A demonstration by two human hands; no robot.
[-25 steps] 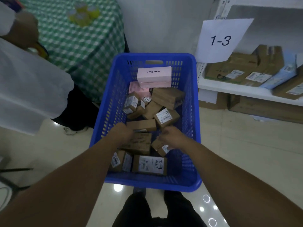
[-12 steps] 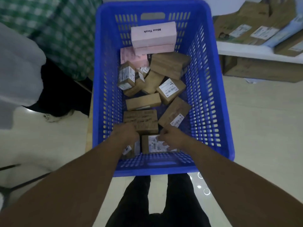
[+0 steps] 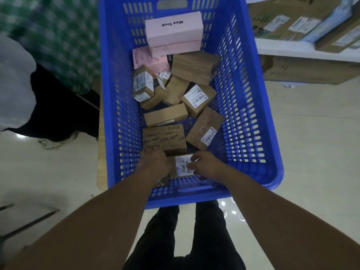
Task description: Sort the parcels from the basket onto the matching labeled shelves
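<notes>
Both hands reach into the blue basket at its near wall: the left hand and right hand flank a small labelled cardboard parcel, fingers curled against its sides. It looks light and stiff, probably best pinched across its short cardboard edges, though whether the grip is closed I cannot tell.

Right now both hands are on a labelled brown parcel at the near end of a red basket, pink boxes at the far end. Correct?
Not quite: the basket is blue, not red, as the head view shows. The rest holds: the left hand and right hand are on the labelled brown parcel at the near end, pink boxes at the far end.
</notes>
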